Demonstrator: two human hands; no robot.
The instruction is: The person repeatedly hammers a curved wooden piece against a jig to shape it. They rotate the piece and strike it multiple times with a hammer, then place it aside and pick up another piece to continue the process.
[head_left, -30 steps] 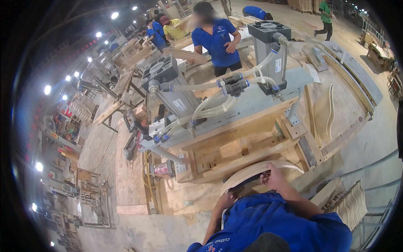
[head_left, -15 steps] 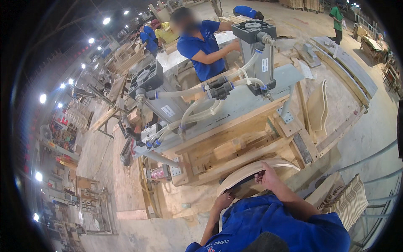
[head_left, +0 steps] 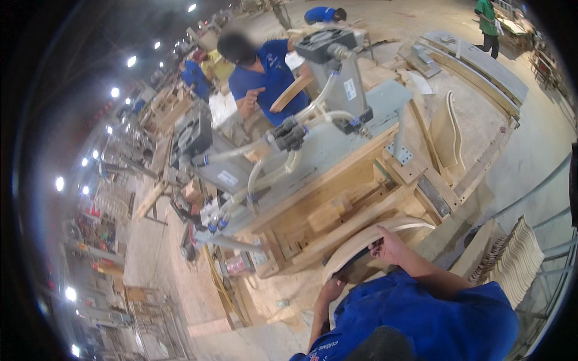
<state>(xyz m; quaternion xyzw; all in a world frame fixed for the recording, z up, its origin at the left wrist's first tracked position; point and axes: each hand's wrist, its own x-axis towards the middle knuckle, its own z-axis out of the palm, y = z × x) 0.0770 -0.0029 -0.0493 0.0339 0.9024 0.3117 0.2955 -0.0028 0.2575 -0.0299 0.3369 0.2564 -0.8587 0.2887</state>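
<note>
A curved, pale plywood panel (head_left: pixel 355 245) is held in front of my body, just on the near side of the wooden press frame. My left hand (head_left: pixel 332 290) is closed on its left end, and part of those fingers is hidden behind it. My right hand (head_left: pixel 388 246) grips the panel's edge near the middle, with the fingers curled round it. The panel's inner side looks dark in shadow. Close beyond it is the wooden jig (head_left: pixel 325 249) of the press, whose long curved member lies nearly alongside the panel.
Two pneumatic cylinders (head_left: pixel 340 90) with clear hoses stand on a grey steel beam (head_left: pixel 385 96). Another curved panel (head_left: pixel 448 135) leans at the right. Stacked wavy plywood pieces (head_left: pixel 518 259) are at my right. Across the press, a co-worker in blue holds a wooden strip (head_left: pixel 292 93).
My view has shifted, while both hands keep their hold on the curved panel. The co-worker has drawn an arm back from the cylinder and now shows a wooden strip in hand.
</note>
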